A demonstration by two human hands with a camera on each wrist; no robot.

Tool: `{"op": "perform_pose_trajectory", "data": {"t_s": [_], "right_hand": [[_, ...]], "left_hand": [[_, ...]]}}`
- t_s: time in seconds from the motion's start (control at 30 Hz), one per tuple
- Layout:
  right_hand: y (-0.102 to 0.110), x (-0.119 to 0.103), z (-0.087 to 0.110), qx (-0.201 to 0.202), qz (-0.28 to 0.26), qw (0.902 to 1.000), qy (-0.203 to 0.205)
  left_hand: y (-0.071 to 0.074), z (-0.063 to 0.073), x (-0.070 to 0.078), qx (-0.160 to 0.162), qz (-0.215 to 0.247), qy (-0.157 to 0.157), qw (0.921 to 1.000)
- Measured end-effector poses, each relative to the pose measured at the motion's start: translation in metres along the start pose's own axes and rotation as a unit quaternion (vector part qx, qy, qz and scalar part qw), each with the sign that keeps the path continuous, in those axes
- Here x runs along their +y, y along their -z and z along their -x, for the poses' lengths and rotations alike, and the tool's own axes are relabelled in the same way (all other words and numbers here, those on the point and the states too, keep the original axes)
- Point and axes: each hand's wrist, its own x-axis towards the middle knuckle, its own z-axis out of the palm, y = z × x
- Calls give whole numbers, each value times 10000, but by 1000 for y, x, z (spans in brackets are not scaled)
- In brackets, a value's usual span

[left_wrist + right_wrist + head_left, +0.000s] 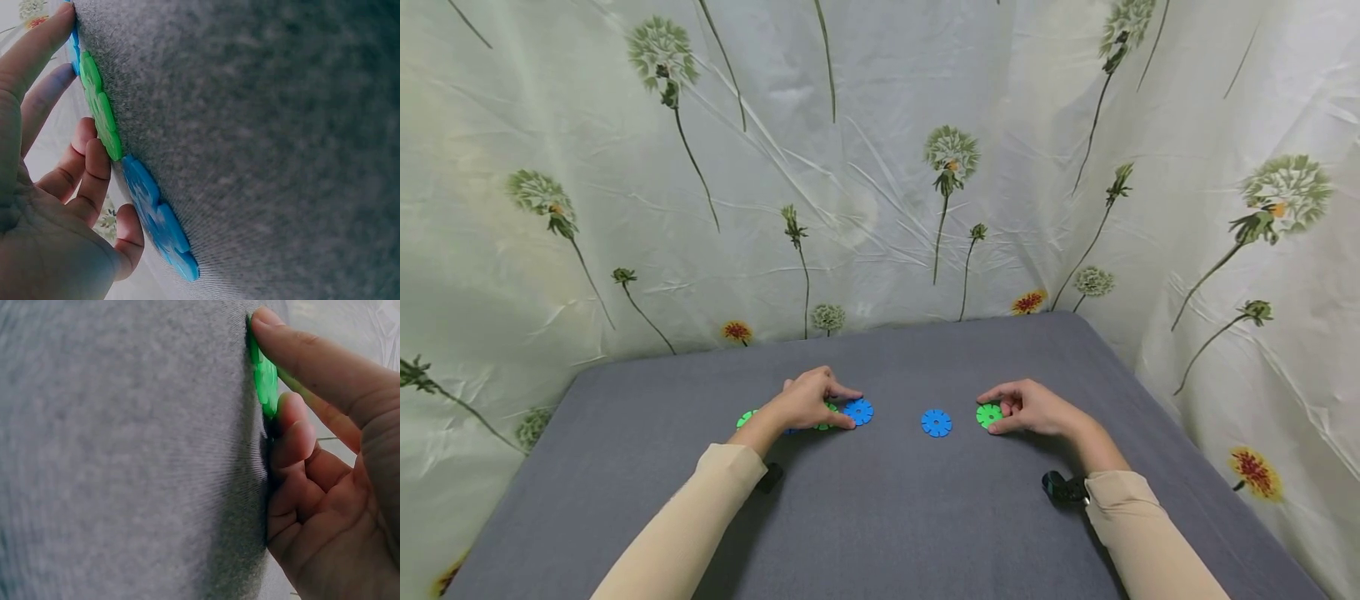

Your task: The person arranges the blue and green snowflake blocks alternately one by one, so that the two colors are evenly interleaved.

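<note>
My left hand [805,402] pinches a blue notched plastic disc [861,411] by its edges between thumb and index finger, low on the grey cloth. Beneath that hand lie a green disc [100,106] and another blue disc [159,215], both largely covered in the head view. Farther left, a green disc [746,418] peeks out past the wrist. On the right, my right hand [1037,408] holds a green notched disc [988,416] at its edges with thumb and index finger, its other fingers curled. Between the two hands a blue disc [936,422] lies flat, untouched.
Grey cloth [895,517] covers the table. Behind and beside it hangs a pale curtain [880,183] printed with dandelions. A dark wrist camera [1063,489] sits below the right wrist, and another dark device [771,477] shows by the left wrist.
</note>
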Motion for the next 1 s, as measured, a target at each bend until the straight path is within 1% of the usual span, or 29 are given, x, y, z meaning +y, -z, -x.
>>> {"op": "perform_pose_trajectory", "data": {"t_s": [0.3,0.53,0.77,1.0], "right_hand": [[2,6,5,28,-167,9997,162],[1,10,3,83,-102,9999,-12],[1,6,3,86,-81,9999,6],[-1,4,4,190,-50,9998,-9]], "left_hand": [[0,-2,0,0,-22,6,10000],[0,-1,0,-8,0,11,10000],[0,0,3,-30,87,-115,9999],[-1,-1,3,-49,28,-140,9999]]}}
